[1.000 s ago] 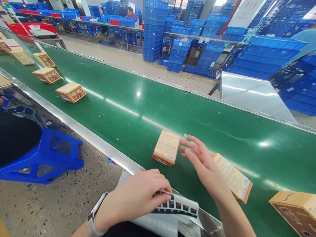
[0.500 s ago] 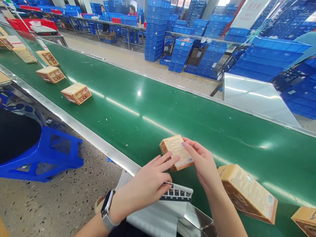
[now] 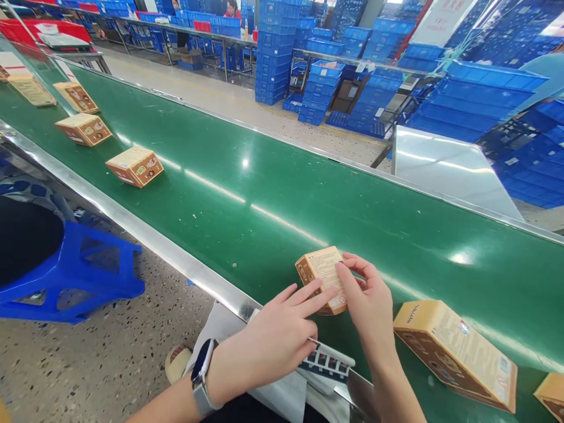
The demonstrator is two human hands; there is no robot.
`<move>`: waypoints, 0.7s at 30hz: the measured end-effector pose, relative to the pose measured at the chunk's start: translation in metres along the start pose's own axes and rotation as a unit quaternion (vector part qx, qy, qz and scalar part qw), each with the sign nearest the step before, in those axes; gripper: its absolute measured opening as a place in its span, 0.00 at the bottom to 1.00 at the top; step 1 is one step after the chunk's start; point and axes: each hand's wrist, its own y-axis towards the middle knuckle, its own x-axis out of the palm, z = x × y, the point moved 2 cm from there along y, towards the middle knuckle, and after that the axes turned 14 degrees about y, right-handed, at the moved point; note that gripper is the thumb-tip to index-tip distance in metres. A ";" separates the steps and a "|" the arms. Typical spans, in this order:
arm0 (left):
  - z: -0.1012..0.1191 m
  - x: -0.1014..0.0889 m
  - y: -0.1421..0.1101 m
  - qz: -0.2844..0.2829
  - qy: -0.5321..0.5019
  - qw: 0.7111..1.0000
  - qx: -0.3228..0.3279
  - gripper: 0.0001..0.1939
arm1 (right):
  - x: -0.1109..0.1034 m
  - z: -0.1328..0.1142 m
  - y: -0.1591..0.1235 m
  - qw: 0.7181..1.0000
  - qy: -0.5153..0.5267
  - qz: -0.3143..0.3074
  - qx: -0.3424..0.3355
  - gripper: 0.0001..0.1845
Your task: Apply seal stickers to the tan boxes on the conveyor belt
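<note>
On the green conveyor belt in front of me sits a small tan-and-brown cardboard box. My right hand grips its right side, thumb on the printed top face, other fingers round the far edge. My left hand, with a watch at the wrist, rests its outstretched fingertips on the box's near left side. Its thumb and lower fingers pinch a white strip with dark squares, which looks like a sheet of labels. Right of my hands lies another box with a small shiny sticker on its top face.
More boxes sit up the belt at the left, and one at the right edge. A metal rail borders the belt. A blue stool stands at left. Blue crates are stacked beyond; people sit farther back.
The box under my hands and those to its right have shifted slightly right, my hands with them. A shiny spot by my right thumb is now covered. The view has tilted a little.
</note>
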 end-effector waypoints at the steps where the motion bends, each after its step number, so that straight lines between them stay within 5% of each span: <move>1: 0.001 0.001 0.001 0.002 0.004 1.000 0.004 0.09 | -0.002 -0.001 0.002 1.000 -0.021 0.014 -0.013 0.22; 6: 0.005 0.008 0.005 0.007 0.010 1.000 0.025 0.09 | -0.014 -0.006 0.017 0.993 -0.080 0.074 -0.047 0.30; 10: 0.004 0.003 0.002 0.034 -0.027 0.999 0.025 0.07 | -0.032 -0.017 0.011 0.987 -0.114 0.090 -0.074 0.25; 12: 0.002 -0.003 -0.002 0.033 -0.062 0.998 0.001 0.06 | -0.040 -0.027 -0.003 0.983 -0.134 0.024 -0.123 0.20; 17: -0.005 -0.022 -0.011 -0.009 -0.131 0.988 -0.081 0.06 | -0.044 -0.043 -0.044 0.917 -0.151 -0.329 -0.166 0.10; 21: -0.010 -0.031 -0.015 -0.027 -0.158 0.976 -0.147 0.05 | -0.043 -0.037 -0.055 0.908 -0.144 -0.358 -0.161 0.08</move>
